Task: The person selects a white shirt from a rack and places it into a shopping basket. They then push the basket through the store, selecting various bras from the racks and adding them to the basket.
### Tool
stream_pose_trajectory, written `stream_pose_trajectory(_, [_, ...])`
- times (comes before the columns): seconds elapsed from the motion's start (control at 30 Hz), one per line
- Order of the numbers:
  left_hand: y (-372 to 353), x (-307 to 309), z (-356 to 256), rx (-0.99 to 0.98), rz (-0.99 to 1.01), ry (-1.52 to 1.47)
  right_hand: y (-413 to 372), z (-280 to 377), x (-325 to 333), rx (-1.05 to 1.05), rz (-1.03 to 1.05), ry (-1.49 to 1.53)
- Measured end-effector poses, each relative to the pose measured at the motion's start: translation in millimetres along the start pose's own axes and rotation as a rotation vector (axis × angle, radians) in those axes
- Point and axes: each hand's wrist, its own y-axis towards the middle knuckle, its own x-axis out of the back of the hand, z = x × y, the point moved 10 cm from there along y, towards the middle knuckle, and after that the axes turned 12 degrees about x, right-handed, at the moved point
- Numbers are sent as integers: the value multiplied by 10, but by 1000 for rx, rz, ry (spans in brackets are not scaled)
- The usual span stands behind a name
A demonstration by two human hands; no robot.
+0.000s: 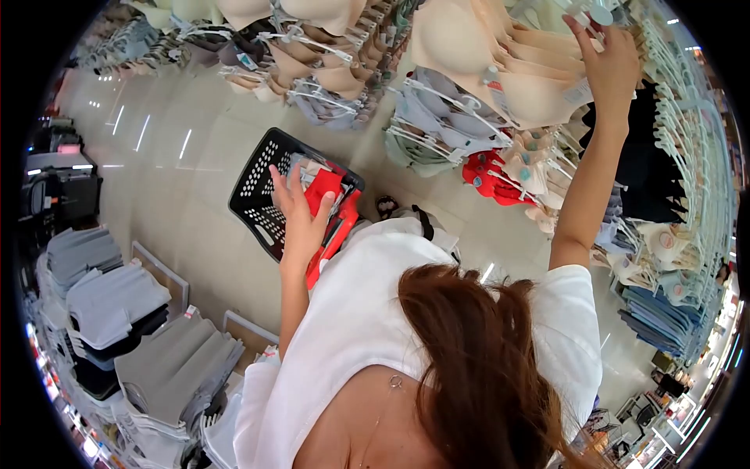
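My right hand (613, 66) reaches up to the rack at the upper right. Its fingers are closed around a whitish hanger (582, 17) beside a round disc, and part of the grip is hidden. Beige bras (457, 43) hang in a row just left of this hand. My left hand (297, 207) is held over a black shopping basket (254, 176) with its fingers spread, gripping nothing. In the basket lie something red and a pale item that I cannot make out. The basket's red handle (332, 246) is near my left wrist.
More bras (328, 59) hang at the top left of the rack. Red bras (492, 178) and black garments (644, 156) hang below my right hand. Grey tops (176, 363) hang at the lower left. A shiny tiled floor (160, 195) runs between the displays.
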Motion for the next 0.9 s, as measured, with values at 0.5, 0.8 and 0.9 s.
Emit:
stream_pose_trajectory(0.5, [-252,-403,-1342,-135,813,-1189,-612,1496,247,-260,322,793])
stream_pose_trajectory(0.8, [-27,-130,-1145,-66,586,-1344,-1238,2056,-509,-298,326,1253])
stream_pose_trajectory(0.9, [-14,34,-1043,-153,454,-1204,-1810,1221,-1142,-522,303,801])
